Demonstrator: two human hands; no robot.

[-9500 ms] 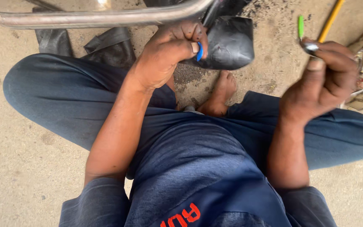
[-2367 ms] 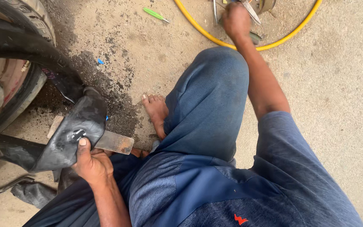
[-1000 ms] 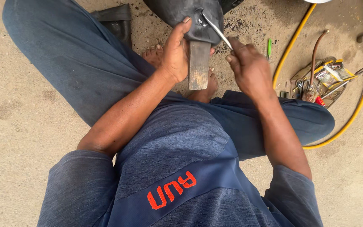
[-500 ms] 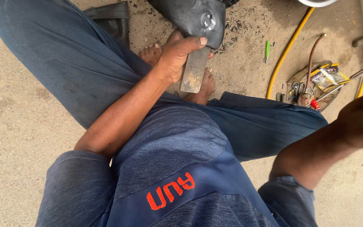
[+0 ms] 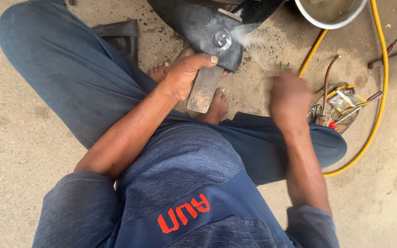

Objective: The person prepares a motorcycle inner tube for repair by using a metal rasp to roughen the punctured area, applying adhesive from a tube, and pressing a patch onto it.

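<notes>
While seated on sandy concrete, legs folded in blue trousers. Left hand [image 5: 187, 73] closed over a black rubber tube [image 5: 198, 27], thumb pressing it flat against a worn wooden block [image 5: 203, 89] underneath; block propped against a bare foot [image 5: 217, 108]. Round metal valve [image 5: 222, 39] showing on the tube just above the thumb. Right hand [image 5: 290, 96] raised off to the right of the tube, apart from it, badly blurred; grip unreadable, cannot tell whether open or closed, or holding anything. Small green item [image 5: 282, 65] just above the knuckles, too smeared to identify. Near that hand, on the ground: a heap of small tools [image 5: 341, 103] with a curved copper-coloured rod, ringed by a yellow hose [image 5: 377, 105]. Metal basin [image 5: 329, 11] at the top edge. Another strip of black rubber [image 5: 118, 34] lying beside the left knee.
</notes>
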